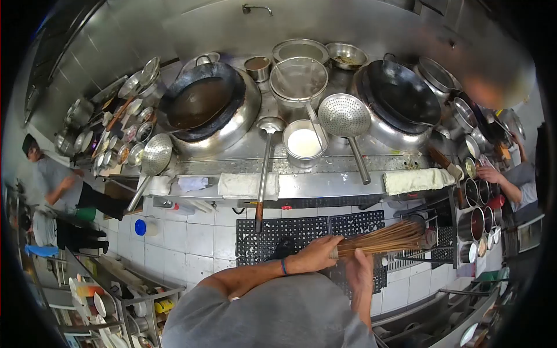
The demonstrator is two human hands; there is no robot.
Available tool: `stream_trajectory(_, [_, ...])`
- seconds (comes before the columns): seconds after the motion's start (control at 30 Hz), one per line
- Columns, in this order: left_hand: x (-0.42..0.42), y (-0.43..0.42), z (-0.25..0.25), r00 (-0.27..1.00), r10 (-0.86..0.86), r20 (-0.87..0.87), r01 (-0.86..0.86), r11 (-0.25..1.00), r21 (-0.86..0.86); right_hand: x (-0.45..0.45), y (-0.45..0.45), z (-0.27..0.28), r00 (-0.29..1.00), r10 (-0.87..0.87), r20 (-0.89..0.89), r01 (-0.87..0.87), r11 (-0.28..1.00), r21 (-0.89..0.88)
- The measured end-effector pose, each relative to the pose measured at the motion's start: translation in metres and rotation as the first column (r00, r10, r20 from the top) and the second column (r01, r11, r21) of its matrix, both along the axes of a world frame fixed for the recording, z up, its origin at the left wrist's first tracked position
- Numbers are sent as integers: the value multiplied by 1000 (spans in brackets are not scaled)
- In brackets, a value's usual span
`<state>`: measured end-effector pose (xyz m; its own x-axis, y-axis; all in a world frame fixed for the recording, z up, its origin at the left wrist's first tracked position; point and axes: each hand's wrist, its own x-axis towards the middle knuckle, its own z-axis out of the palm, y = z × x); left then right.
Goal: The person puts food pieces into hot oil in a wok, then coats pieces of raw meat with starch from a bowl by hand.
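A bundle of thin brown sticks, a bamboo brush (pixel 383 238), lies level in front of my body, its bristles pointing right. My left hand (pixel 316 254), with a blue band at the wrist, is closed round the bound end. Beside it my right hand (pixel 361 268) touches the underside of the brush near the binding; its fingers are partly hidden, so its grip is unclear. Beyond the hands, a dark wok (pixel 200 104) with brown liquid sits on the left burner, and another wok (pixel 406 95) on the right one.
Between the woks stand a strainer (pixel 299 78), a pot of white contents (pixel 303 142), a ladle (pixel 267 156) and a perforated skimmer (pixel 344 116). Folded cloths (pixel 248 185) lie along the counter's front edge. One person (pixel 58 174) stands at left; another's hand (pixel 490 174) reaches over pots at right.
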<state>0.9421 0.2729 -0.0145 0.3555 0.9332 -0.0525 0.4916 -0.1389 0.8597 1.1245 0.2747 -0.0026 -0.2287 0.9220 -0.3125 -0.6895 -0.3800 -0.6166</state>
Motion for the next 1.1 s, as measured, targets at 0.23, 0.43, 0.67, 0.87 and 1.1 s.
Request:
stream_trajectory(0.23, [-48, 10, 10, 994, -87, 62, 84, 995, 50, -28, -16, -48, 943, -152, -295, -8, 878, -478])
stream_trajectory(0.43, [-34, 15, -5, 964, -249, 98, 239, 966, 101, -33, -57, -68, 863, -366, -348, 124, 821, -557])
stream_trajectory(0.67, [27, 40, 11, 902, -380, 205, 395, 918, -36, 15, -114, -49, 930, -351, 112, 368, 869, -330])
stream_trajectory(0.87, [108, 56, 28, 873, -476, 109, 466, 878, 107, 146, -201, -60, 447, -47, 894, 531, 817, -223])
stream_trajectory(1.1, [275, 68, 63, 812, -584, -14, 581, 805, 119, 345, -318, -82, -482, 140, 865, 830, 387, 401])
